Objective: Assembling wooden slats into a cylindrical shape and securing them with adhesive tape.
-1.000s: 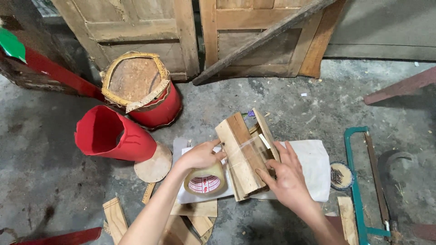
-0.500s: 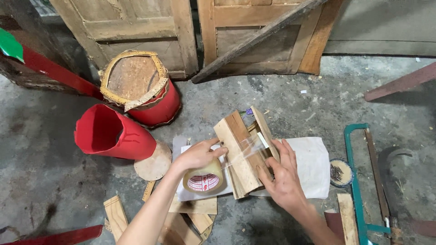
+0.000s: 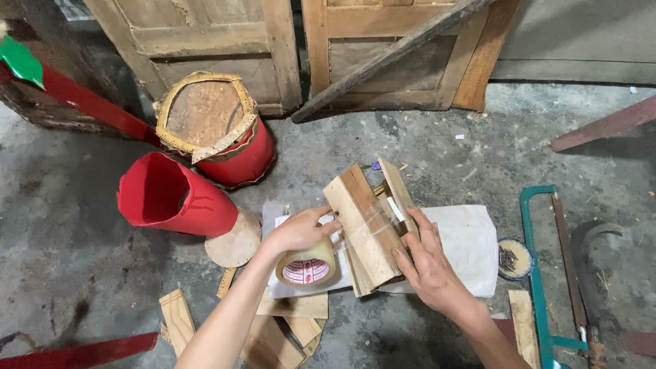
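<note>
The left hand has drawn the tape roll slightly toward 7 o'clock, stretching clear tape from the wooden bundle at centre; the right hand presses flat on it, so wrapping continues

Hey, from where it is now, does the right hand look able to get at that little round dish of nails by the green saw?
Probably yes. The right hand rests on the wooden bundle, and only flat white paper lies between it and the dish of nails. It would have to let go of the bundle first.
</note>
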